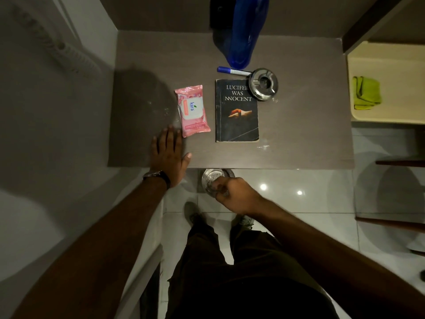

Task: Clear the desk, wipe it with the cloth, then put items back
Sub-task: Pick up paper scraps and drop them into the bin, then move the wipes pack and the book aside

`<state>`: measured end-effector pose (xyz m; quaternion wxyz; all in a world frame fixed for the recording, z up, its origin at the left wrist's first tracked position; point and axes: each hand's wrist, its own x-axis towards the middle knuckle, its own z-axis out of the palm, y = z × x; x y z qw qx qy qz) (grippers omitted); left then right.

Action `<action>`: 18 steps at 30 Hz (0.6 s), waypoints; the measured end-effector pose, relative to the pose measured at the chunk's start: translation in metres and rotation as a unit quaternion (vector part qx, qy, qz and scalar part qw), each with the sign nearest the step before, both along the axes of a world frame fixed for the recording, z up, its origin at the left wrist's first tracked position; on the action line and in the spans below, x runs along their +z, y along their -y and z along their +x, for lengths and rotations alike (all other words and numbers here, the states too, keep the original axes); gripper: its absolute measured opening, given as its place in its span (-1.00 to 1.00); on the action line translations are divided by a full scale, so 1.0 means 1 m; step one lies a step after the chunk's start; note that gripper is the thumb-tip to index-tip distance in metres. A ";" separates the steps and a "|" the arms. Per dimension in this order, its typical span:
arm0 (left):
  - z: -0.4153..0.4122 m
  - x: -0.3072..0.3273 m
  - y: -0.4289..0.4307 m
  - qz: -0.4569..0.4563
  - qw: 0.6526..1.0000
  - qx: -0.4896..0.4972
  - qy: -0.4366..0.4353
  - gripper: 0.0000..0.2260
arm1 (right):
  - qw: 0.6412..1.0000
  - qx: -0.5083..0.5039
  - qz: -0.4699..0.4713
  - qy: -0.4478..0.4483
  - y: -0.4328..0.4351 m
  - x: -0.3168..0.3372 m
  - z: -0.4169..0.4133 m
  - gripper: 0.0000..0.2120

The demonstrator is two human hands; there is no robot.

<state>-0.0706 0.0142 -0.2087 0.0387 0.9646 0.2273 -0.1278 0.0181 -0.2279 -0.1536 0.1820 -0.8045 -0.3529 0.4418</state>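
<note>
Meanwhile, the left hand [169, 153] lay flat and released on the desk [299, 134] near its front-left corner, fingers spread, their tips just beside the near end of a pink wipes packet [192, 110]. A dark watch [157, 175] sat on that wrist, past the desk's front edge. The right hand [234, 194] was below the front edge, over the tiled floor [310, 203], its grip clenched around a clear glass [212, 178] whose rim showed just ahead of the knuckles.

On the desk, a dark book [236, 111] lay flat near the middle, to the right of the wipes packet and apart from it. A round metal ashtray [264, 84] stood at the book's far right corner, overlapping it slightly. A blue-capped marker [233, 71] lay just beyond the book, its tip end touching the ashtray. A blue translucent object [247, 31] rose near the desk's back edge; what it was could not be told.

The green cloth [365, 93] lay folded on a pale shelf [391, 65] beyond the desk's right edge, well apart from both hands.
</note>
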 end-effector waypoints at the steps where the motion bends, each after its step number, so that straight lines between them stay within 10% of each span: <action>1: 0.000 0.000 -0.001 -0.001 1.000 -0.001 0.000 -0.25 | 1.000 -0.010 0.023 0.012 -0.006 0.006 0.003 -0.81; 18: 0.000 -0.007 -0.002 0.009 1.000 0.001 0.015 -0.26 | 0.965 -0.155 0.024 0.212 -0.140 0.018 0.081 -0.70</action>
